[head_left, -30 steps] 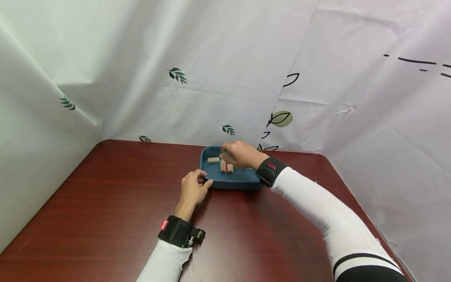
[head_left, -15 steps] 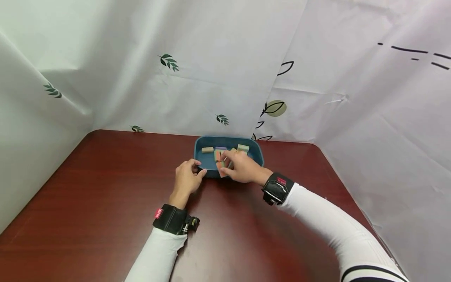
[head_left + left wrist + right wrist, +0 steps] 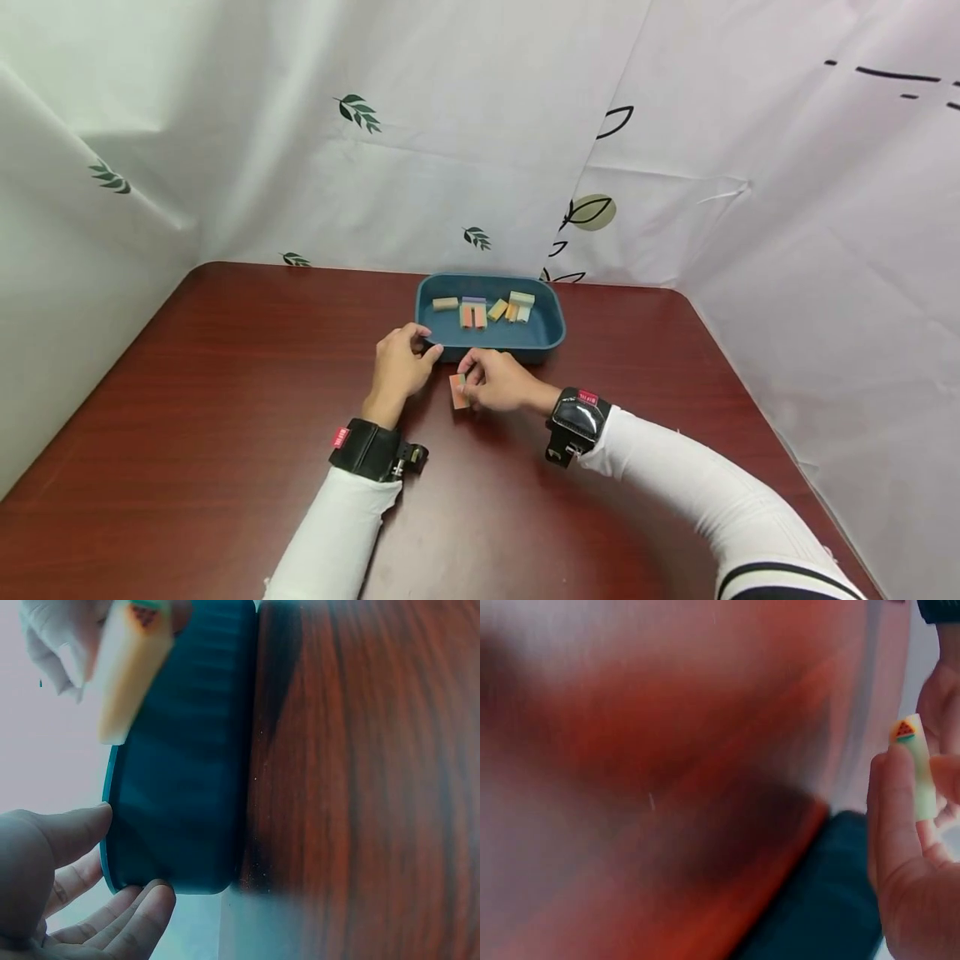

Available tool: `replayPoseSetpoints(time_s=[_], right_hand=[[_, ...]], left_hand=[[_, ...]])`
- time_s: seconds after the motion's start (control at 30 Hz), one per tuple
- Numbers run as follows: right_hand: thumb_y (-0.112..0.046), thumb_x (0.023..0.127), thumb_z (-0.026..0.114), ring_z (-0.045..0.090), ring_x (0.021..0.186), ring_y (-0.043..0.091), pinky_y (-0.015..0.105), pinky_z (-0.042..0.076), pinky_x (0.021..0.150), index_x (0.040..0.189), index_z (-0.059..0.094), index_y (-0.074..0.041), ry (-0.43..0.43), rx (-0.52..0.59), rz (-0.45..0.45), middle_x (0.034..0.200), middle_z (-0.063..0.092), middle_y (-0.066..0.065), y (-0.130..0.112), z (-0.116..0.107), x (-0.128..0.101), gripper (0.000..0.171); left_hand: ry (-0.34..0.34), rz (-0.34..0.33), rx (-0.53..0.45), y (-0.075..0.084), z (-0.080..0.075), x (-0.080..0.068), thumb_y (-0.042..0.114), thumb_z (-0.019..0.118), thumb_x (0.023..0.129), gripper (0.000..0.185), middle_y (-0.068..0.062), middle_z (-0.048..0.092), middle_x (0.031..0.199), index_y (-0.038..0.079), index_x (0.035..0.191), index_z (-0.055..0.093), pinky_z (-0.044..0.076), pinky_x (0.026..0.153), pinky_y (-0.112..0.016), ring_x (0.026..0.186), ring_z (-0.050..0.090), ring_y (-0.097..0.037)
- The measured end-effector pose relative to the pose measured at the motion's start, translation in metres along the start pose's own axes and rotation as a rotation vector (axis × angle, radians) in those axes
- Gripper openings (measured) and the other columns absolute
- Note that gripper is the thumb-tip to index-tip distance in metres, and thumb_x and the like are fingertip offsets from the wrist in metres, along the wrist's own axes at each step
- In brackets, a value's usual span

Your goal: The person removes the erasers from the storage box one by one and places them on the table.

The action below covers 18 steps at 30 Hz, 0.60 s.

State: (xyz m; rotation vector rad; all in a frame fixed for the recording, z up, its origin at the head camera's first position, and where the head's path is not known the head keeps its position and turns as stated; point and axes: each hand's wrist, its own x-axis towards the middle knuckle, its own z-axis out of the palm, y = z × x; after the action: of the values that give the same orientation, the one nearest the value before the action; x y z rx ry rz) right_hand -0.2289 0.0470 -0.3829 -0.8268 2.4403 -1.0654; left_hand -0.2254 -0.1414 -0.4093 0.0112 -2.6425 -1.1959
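Fingers of the right hand pinch a block just before the tray, long axis upright. Its end bears a watermelon picture. Left hand grips the tray's near corner

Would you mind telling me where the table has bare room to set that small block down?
Bare wood lies left of the left hand toward the curtain, along the near edge between both sleeves, and right of the blue tray. It is crowded just before the tray, where the right hand pinches the orange block.
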Motion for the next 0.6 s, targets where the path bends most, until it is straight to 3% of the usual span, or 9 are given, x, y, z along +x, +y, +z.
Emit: replayPoseSetpoints(time_s=[0.13,0.6], right_hand=[[-0.005,0.091,0.066,0.067,0.064,0.02,0.03,0.055,0.062,0.103,0.057,-0.001,-0.018,0.099,0.092,0.08,0.062,0.007,0.001,0.006,0.0,0.015],[-0.001,0.088,0.069,0.065,0.062,0.016,0.03,0.056,0.061,0.097,0.059,0.001,-0.031,0.213,0.248,0.08,0.061,0.009,0.004,0.026,0.002,0.014]], left_hand=[[-0.004,-0.014,-0.012,0.001,0.0,0.0,0.021,0.07,0.091,0.028,-0.016,0.062,0.104,0.005,0.114,0.064,0.045,0.088,-0.045,0.098,0.057,-0.031],[-0.016,-0.034,-0.019,0.003,0.0,0.0,0.022,0.069,0.092,0.031,-0.016,0.062,0.108,0.005,0.116,0.064,0.047,0.087,-0.044,0.101,0.059,-0.031]])
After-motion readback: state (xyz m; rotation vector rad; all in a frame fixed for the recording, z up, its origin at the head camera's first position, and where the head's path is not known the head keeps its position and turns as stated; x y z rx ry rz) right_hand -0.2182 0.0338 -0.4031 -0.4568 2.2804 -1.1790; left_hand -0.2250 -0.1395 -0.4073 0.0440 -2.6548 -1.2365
